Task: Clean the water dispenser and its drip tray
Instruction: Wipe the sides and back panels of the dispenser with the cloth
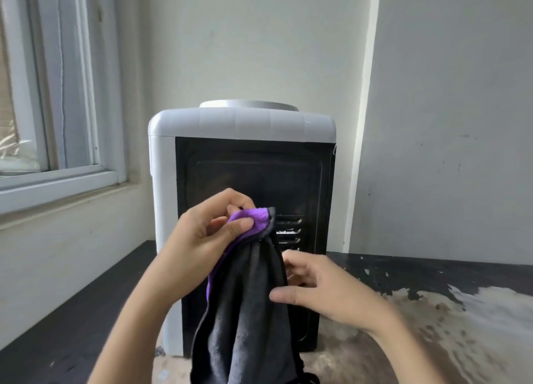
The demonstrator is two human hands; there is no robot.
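A white tabletop water dispenser (239, 124) stands on the table with its black back panel (253, 176) turned toward me; a vent grille (289, 230) shows low on that panel. My left hand (202, 239) pinches the top corner of a grey and purple cloth (248, 311), which hangs down in front of the panel. My right hand (317, 288) touches the cloth's right edge with thumb and fingers loosely curled around it. The drip tray is hidden from view.
The dark table top (432, 271) has worn, pale patches at the right. A window (43, 95) with a white frame is at the left. Grey walls close in behind and to the right of the dispenser.
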